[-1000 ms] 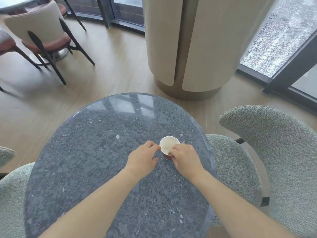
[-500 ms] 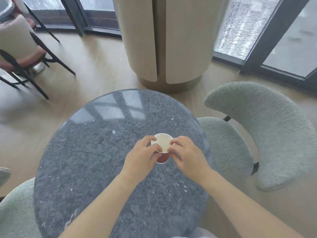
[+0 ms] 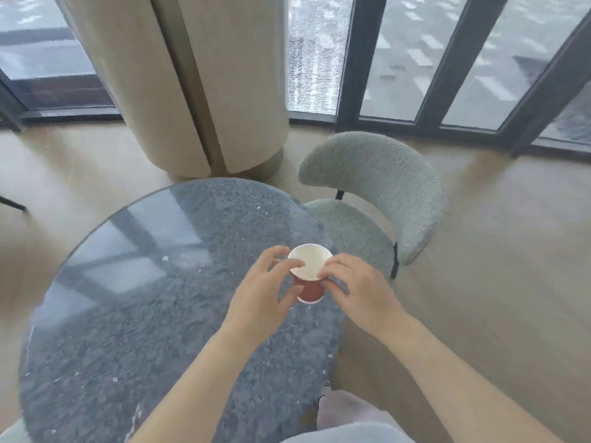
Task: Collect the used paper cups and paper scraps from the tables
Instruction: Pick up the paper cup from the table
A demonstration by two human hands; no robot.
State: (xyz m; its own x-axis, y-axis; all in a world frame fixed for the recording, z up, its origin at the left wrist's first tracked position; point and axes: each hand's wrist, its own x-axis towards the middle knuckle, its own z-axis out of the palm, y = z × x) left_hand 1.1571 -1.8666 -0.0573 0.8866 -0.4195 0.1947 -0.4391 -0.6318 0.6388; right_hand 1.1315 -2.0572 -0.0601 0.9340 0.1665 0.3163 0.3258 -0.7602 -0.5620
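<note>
The paper cup, white inside and red-brown outside, is held upright near the right edge of the round table, its mouth open to the camera. Whether its base rests on the stone or is raised just clear of it cannot be told from this angle. It is gripped from both sides, probably so that the thin wall is steadied and anything left inside is not spilled while it is taken up for collection. No liquid or scrap can be made out in the white interior.

The left hand is curled around the cup's left side, with the thumb laid over the rim and the fingers wrapped against the red wall lower down. The right hand is closed on the opposite side, the rim pinched between thumb and fingertips. Both wrists are kept low and both forearms are stretched forward from the bottom of the view, the left across the tabletop, the right past its right edge.

A few small white flecks are seen on the dark top toward its middle; whether they are paper scraps or part of the stone pattern cannot be told. Just beyond the table's right edge a grey-green upholstered chair is drawn up, and behind the far edge a broad beige column is stood before the windows
</note>
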